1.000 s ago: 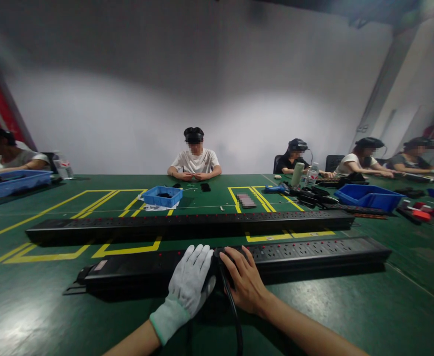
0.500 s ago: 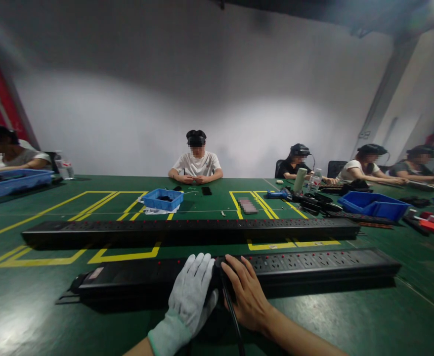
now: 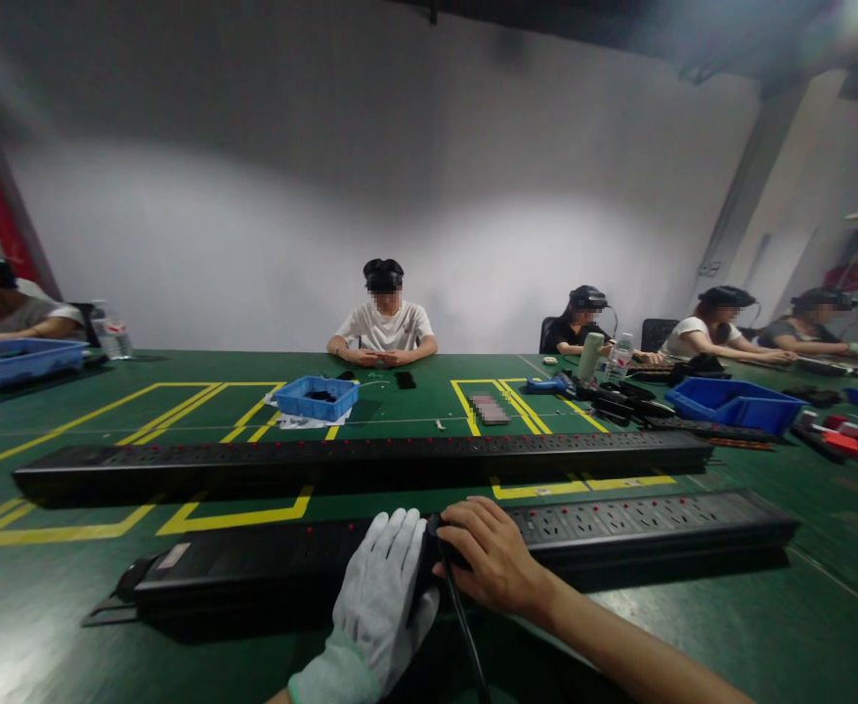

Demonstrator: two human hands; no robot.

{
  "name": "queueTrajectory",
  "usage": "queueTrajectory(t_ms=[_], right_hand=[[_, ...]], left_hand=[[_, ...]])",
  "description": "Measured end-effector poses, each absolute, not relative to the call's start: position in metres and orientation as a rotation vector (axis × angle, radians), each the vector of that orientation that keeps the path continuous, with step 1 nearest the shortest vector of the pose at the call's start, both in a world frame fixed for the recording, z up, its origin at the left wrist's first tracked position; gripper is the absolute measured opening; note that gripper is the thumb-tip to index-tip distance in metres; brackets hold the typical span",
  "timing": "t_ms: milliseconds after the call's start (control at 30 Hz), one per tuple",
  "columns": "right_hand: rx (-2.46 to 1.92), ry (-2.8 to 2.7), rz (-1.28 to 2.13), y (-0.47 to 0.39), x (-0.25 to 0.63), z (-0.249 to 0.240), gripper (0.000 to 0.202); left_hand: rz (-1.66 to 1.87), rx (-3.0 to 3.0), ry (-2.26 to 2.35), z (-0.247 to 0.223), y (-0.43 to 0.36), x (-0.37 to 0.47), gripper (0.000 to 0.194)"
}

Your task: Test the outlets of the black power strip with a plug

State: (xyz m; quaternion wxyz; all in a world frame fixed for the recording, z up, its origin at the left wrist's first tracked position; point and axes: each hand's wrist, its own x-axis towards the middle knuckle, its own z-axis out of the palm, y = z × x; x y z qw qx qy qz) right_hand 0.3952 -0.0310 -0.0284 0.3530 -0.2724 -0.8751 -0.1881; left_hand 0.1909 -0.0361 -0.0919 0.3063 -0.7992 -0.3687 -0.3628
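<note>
A long black power strip [image 3: 634,533] with rows of sockets and small red lights lies across the table in front of me. My left hand [image 3: 383,587], in a pale glove, rests on its middle with the fingers stretched out. Beside those fingertips is a black plug [image 3: 433,525] at the strip's top, largely hidden by both hands. The fingers of my bare right hand [image 3: 493,557] are bent around the plug from the right. From there a black cable [image 3: 465,626] runs down toward me.
Behind lies a second long power strip [image 3: 370,460]. Farther off are a light-blue bin [image 3: 317,401], a dark-blue bin [image 3: 737,406], a bottle [image 3: 618,360] and a blue tool [image 3: 550,384]. A person [image 3: 383,323] sits opposite; several others are at the sides.
My right hand's fingers have gone from lying flatter on the strip to bent around the plug, with the wrist shifted right. My left hand stays in about the same place.
</note>
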Motion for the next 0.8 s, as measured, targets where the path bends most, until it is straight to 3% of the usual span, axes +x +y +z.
queueTrajectory(t_ms=[500, 800], right_hand=[[-0.692, -2.213, -0.644, -0.022, 0.401, -0.014, 0.019], [-0.830, -2.104, -0.421, -0.028, 0.391, -0.024, 0.019]], left_hand=[[-0.933, -2.073, -0.866, -0.091, -0.024, 0.185, 0.066], [-0.917, -2.108, -0.906, -0.083, -0.034, 0.187, 0.065]])
